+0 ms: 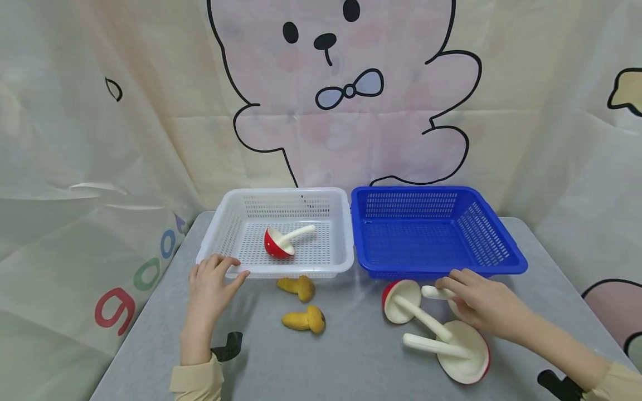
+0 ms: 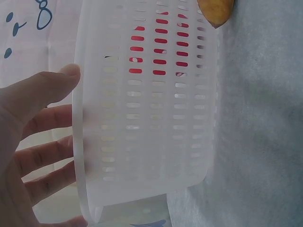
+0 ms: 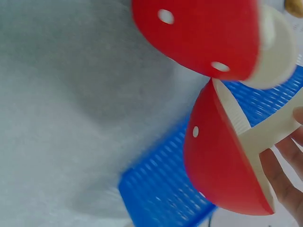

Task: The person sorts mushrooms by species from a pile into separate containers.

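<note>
My left hand rests at the front left rim of the white basket, its fingers spread over the edge and its thumb near the rim. Inside that basket lies a red-capped toy mushroom with a white stem. My right hand pinches the stem of another red toy mushroom in front of the blue basket; in the head view the hand hides most of its cap. Two more red toy mushrooms, one on the left and one nearer, lie on the table beside that hand.
The blue basket stands right of the white one, with nothing seen inside. Two small yellow-brown toy mushrooms, a farther one and a nearer one, lie on the grey table before the white basket. A printed curtain hangs behind.
</note>
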Available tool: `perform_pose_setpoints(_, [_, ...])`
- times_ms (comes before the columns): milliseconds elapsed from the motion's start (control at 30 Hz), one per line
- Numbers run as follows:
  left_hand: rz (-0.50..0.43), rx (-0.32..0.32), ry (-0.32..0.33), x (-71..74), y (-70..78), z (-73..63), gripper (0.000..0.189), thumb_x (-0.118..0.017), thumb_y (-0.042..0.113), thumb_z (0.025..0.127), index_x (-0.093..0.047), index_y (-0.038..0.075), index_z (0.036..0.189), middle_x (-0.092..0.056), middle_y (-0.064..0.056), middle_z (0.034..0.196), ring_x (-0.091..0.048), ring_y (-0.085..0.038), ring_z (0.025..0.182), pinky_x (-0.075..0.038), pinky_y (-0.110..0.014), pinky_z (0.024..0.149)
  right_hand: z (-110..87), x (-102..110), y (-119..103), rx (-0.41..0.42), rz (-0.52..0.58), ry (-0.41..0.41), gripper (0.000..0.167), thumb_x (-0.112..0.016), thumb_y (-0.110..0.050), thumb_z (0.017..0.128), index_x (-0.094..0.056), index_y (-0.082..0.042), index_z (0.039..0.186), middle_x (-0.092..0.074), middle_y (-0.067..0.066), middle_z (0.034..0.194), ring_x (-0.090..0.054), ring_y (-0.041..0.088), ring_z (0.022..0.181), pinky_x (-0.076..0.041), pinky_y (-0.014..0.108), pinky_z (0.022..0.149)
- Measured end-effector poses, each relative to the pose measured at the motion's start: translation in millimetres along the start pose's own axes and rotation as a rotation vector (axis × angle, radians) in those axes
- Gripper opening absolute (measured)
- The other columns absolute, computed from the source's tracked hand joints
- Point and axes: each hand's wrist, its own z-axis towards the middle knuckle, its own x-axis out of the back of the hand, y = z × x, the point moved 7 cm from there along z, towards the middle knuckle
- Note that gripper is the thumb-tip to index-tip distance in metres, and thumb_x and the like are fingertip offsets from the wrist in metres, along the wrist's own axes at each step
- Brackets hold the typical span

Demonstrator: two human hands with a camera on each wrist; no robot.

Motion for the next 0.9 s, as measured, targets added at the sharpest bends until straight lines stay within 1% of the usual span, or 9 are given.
perform_pose_setpoints(100, [0.000, -0.001, -0.001, -0.2, 0.1, 0.4, 0.028, -0.078, 0.029, 0.079, -0.067, 0.009, 0.096, -0.059, -0.010, 0.097, -0.053, -0.034, 0.096, -0.031, -0.060, 0.097, 3.8, 10, -1, 0.019, -0.001, 0.017, 0.042, -0.065, -0.004, 0.066, -0.063, -0.025, 0.102, -0.052, -0.015, 0.083, -0.045, 0.000, 0.069, -0.027, 0.009, 0.045])
perform_pose_setpoints(267, [0.003, 0.003, -0.003, -0.3, -0.2, 0.1, 0.028, -0.078, 0.029, 0.079, -0.068, 0.009, 0.095, -0.059, -0.010, 0.097, -0.053, -0.034, 0.096, -0.031, -0.060, 0.097, 14.3, 23, -6, 0.044, 0.008, 0.027, 0.035, -0.058, -0.006, 0.072, -0.063, -0.023, 0.102, -0.052, -0.015, 0.084, -0.045, 0.000, 0.071, -0.029, 0.008, 0.048])
perform_pose_setpoints(400, [0.001, 0.003, -0.003, -0.4, -0.5, -0.3, 0.029, -0.078, 0.029, 0.079, -0.068, 0.009, 0.096, -0.059, -0.009, 0.097, -0.052, -0.034, 0.097, -0.030, -0.060, 0.098, 26.0, 31, -13, 0.041, 0.024, 0.009, 0.038, -0.062, -0.003, 0.073, -0.062, -0.023, 0.105, -0.056, -0.014, 0.090, -0.045, -0.001, 0.072, -0.031, 0.008, 0.050])
perform_pose_setpoints(467, [-0.002, 0.003, -0.003, -0.6, -0.8, -0.2, 0.029, -0.078, 0.029, 0.079, -0.067, 0.009, 0.096, -0.059, -0.009, 0.097, -0.052, -0.034, 0.097, -0.030, -0.060, 0.098, 33.5, 35, -17, 0.042, 0.037, 0.006, 0.042, -0.065, 0.000, 0.070, -0.061, -0.022, 0.106, -0.056, -0.014, 0.092, -0.044, -0.002, 0.073, -0.031, 0.008, 0.050])
perform_pose_setpoints(600, [0.002, 0.004, -0.003, -0.9, -0.6, 0.0, 0.029, -0.078, 0.029, 0.079, -0.067, 0.009, 0.096, -0.060, -0.009, 0.097, -0.053, -0.033, 0.096, -0.031, -0.060, 0.097, 50.5, 41, -25, 0.048, 0.051, -0.008, 0.041, -0.066, 0.001, 0.073, -0.060, -0.019, 0.108, -0.055, -0.012, 0.091, -0.043, -0.001, 0.073, -0.032, 0.009, 0.050])
perform_pose_setpoints(733, [0.005, 0.006, -0.008, -1.6, 0.1, 0.0, 0.028, -0.078, 0.029, 0.079, -0.067, 0.009, 0.096, -0.060, -0.009, 0.098, -0.053, -0.033, 0.095, -0.031, -0.060, 0.097, 68.6, 41, -31, 0.035, 0.075, -0.037, 0.039, -0.069, 0.001, 0.076, -0.058, -0.019, 0.108, -0.056, -0.010, 0.090, -0.045, 0.000, 0.075, -0.036, 0.012, 0.050])
perform_pose_setpoints(900, [0.006, 0.007, 0.002, -1.2, -0.7, -0.1, 0.028, -0.079, 0.029, 0.078, -0.068, 0.009, 0.095, -0.060, -0.009, 0.097, -0.053, -0.033, 0.094, -0.031, -0.059, 0.097, 92.5, 36, -35, -0.004, 0.151, -0.047, 0.036, -0.070, -0.001, 0.081, -0.057, -0.019, 0.109, -0.059, -0.008, 0.090, -0.052, 0.002, 0.079, -0.045, 0.016, 0.057])
